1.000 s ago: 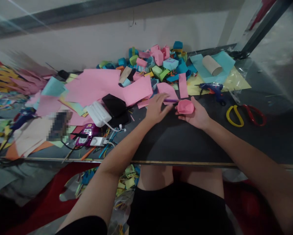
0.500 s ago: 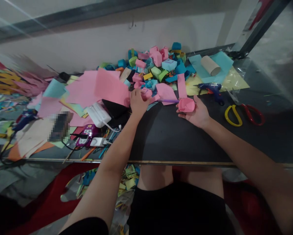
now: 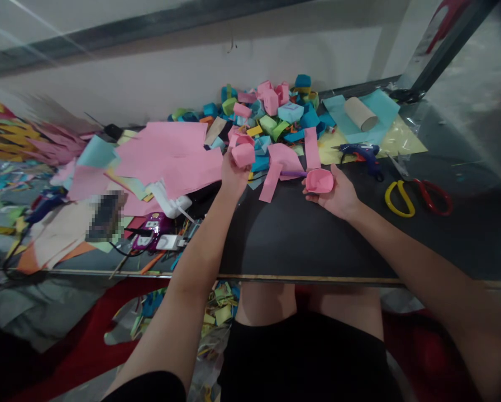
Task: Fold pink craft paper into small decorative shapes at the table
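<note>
Holding pink paper cups (image 3: 319,181) in curled fingers (image 3: 313,198) above a dark, littered table (image 3: 279,240), pale wall (image 3: 166,78) behind.

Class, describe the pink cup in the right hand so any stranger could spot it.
On the dark grey tabletop, find the scissors with one yellow and one red handle. Left of them, the person's bare right hand holds a small, rounded-square pink paper cup. Its hollow faces the camera, and it is nearer the scissors than the pink paper piece in the left hand.
</note>
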{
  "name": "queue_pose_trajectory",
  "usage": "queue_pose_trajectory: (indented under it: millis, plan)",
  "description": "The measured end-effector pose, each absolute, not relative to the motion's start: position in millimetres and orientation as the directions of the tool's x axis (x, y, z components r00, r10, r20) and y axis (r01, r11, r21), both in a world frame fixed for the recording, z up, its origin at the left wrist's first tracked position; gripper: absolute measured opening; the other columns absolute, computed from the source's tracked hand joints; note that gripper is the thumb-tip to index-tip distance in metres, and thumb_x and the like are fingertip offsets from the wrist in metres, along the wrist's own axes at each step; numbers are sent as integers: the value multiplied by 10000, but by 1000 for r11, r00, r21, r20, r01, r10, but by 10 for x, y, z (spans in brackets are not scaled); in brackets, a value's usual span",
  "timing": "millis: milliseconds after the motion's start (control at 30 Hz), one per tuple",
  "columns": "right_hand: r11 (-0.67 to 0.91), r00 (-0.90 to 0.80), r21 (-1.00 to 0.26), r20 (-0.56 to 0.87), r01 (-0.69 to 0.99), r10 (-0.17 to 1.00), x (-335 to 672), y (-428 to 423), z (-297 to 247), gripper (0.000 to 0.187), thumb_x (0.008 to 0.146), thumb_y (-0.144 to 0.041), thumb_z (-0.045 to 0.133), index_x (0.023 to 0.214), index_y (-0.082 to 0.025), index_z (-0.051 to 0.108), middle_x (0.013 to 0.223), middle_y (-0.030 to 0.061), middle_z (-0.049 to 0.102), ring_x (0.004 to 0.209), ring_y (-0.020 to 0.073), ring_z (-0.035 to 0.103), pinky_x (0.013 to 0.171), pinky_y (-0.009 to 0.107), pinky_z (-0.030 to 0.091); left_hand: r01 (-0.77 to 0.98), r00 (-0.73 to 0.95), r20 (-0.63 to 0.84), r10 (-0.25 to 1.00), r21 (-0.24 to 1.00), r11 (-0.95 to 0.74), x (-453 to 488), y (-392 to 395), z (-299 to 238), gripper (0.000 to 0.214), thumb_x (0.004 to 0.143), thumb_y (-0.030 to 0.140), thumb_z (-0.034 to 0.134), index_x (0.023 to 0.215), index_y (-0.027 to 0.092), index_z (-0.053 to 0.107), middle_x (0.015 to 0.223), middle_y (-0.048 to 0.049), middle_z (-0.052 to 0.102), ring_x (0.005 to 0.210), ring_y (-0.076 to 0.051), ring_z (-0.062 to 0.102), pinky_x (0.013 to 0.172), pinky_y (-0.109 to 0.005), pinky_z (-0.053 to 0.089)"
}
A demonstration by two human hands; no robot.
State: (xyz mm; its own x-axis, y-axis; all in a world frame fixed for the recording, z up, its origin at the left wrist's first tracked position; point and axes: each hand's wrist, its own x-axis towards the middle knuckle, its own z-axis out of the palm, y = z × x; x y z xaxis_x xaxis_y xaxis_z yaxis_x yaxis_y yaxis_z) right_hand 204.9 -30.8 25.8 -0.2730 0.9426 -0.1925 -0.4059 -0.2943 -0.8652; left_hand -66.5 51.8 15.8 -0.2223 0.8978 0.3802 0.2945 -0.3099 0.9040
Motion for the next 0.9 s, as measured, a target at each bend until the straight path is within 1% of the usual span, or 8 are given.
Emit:
queue_pose_trajectory:
  millis: [100,233,300,400,500,567,700,900]
  plan:
    - [-293,-276,-862,-188,-414,943,2049,-312,259,604,906,-737,440,1038,-204,690,920,98,750,810,239,713,712,390,604,214,-268,346,899,931,-295,-640,523,91,498,963,544,574,1378,282,492,1329,-102,629,1246,-240,628,1027,-442,550]
    - [-292,-273,-865,-190,-408,943,2049,-315,257,593,911,-725,442,1056,-204,684,908,96,747,812,237,713,714,390,606,186,-303,320,897,944,-274,-685,581,-2,491,991,567,487,1369,253,471,1352,-130,605,1220,-239,634,1017,-462,552]
    - [-291,-274,-869,-190,-400,943,2050,-314,257,581,908,-716,451,1068,-208,682,906,95,745,821,241,714,722,396,606,258,-264,362,894,920,-296,-721,588,-21,528,932,570,597,1326,234,494,1379,-146,593,1236,-265,618,1046,-482,532]
    - [-284,-272,-875,-185,-393,944,2051,-312,258,569,904,-711,459,1056,-210,683,905,95,743,816,241,713,726,397,602,509,-76,499,864,764,-397,-727,530,-38,705,744,562,817,1309,246,538,1443,-147,561,1367,-347,511,1149,-529,436]
    - [-282,-275,-878,-182,-388,944,2055,-305,255,571,899,-716,454,1046,-214,684,906,95,745,807,239,714,719,396,600,681,112,552,826,563,-468,-672,449,-74,811,703,596,829,1373,252,528,1449,-167,550,1431,-412,429,1162,-591,392]
    - [-283,-282,-882,-182,-378,942,2057,-299,248,576,894,-721,454,1053,-216,681,908,97,748,813,245,719,717,400,601,710,149,543,826,523,-472,-635,425,-107,779,742,566,801,1401,262,520,1432,-168,553,1425,-413,433,1149,-601,403]
    - [-269,-283,-894,-170,-359,944,2052,-289,216,550,880,-708,480,1022,-216,679,940,107,750,839,262,731,722,406,609,727,103,540,835,532,-434,-626,456,-167,651,803,406,749,1404,278,536,1410,-164,557,1364,-390,491,1141,-604,418]
    - [-238,-250,-903,-153,-358,956,2042,-275,166,346,822,-545,627,944,-226,683,1000,93,754,880,267,741,706,387,628,710,80,585,807,535,-457,-688,514,-243,553,782,267,725,1320,275,597,1388,-154,575,1304,-361,543,1116,-592,451]
